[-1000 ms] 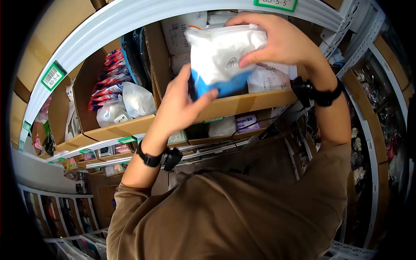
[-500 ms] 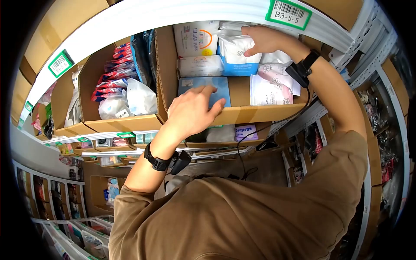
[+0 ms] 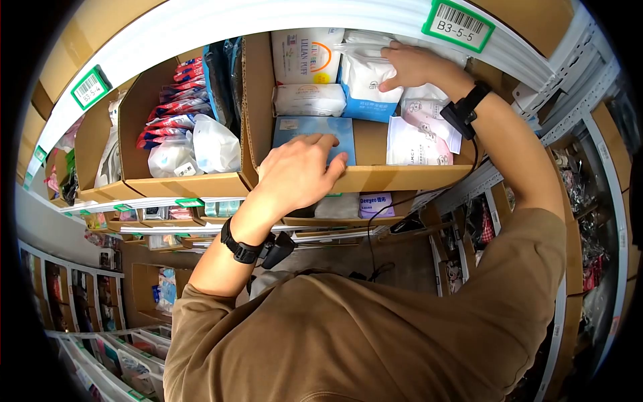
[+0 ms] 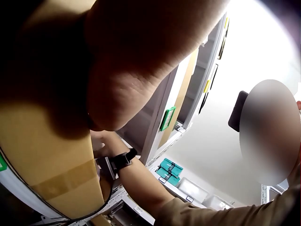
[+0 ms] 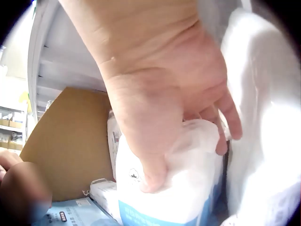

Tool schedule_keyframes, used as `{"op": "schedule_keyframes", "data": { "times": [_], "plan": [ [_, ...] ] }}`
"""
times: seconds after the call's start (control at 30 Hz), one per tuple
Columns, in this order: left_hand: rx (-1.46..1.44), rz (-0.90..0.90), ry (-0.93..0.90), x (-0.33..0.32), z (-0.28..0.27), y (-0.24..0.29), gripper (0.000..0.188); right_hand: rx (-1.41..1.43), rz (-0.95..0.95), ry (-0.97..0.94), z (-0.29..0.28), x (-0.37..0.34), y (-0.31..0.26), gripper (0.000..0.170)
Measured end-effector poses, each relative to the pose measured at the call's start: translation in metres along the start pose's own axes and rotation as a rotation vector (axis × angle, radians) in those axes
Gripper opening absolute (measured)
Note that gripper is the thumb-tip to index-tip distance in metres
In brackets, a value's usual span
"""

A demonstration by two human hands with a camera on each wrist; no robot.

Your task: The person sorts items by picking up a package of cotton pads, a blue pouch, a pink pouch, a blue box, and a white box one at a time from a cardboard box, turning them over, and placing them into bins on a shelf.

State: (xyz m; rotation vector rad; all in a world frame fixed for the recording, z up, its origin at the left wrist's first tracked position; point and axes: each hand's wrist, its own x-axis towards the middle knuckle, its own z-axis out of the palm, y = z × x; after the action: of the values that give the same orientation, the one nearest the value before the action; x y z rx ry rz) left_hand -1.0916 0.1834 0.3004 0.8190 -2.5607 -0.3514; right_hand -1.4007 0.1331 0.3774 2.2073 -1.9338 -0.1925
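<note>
Right hand (image 3: 423, 68) holding a white-and-blue pouch (image 3: 370, 86): the thumb lies on the front face and the fingers reach over to the far side, a narrow grip on the upper part. The pouch stands roughly upright inside the box (image 3: 402, 177), directly below the grip. Left of the grip are the Lilian Puff pack (image 3: 301, 57) and, just beside the pouch, a white pack (image 3: 309, 100); nearer the person lie a blue packet (image 3: 301, 124) and, below the grip, a pink-printed pack (image 3: 416, 143). The left hand (image 3: 298, 169) holds nothing visible, its fingers relaxed over the blue packet; whether it presses there cannot be told. Progress, as judged: the pouch is already seated among its neighbours; letting go appears to be what is left.
</note>
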Motion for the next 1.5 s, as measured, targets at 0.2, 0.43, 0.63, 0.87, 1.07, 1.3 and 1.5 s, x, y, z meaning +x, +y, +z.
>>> {"op": "schedule_keyframes", "data": {
  "times": [0.2,0.43,0.63,0.87,1.07,1.3,1.5],
  "plan": [
    [-0.013,-0.027,0.006,-0.001,0.000,-0.004,0.034,0.015,0.127,-0.077,-0.033,-0.018,-0.019,0.076],
    [-0.344,0.170,0.207,-0.002,-0.001,-0.016,0.031,0.231,0.130,0.088,-0.034,-0.079,-0.064,0.072],
    [-0.352,0.190,0.068,-0.009,-0.012,-0.024,0.032,0.085,0.110,-0.128,-0.026,-0.052,-0.060,0.054],
    [-0.416,0.256,0.088,-0.004,-0.004,-0.033,0.032,0.069,-0.099,-0.026,0.005,0.012,0.011,0.051],
    [-0.465,0.183,0.013,-0.005,-0.010,-0.028,0.032,-0.116,-0.086,-0.100,-0.027,0.021,-0.006,0.038],
    [-0.461,0.152,-0.001,-0.005,-0.012,-0.022,0.032,0.067,-0.090,-0.084,-0.008,0.023,0.022,0.033],
    [-0.419,0.129,-0.007,-0.004,-0.014,-0.021,0.034,0.152,0.008,0.054,-0.026,0.006,0.022,0.031]
  ]
}}
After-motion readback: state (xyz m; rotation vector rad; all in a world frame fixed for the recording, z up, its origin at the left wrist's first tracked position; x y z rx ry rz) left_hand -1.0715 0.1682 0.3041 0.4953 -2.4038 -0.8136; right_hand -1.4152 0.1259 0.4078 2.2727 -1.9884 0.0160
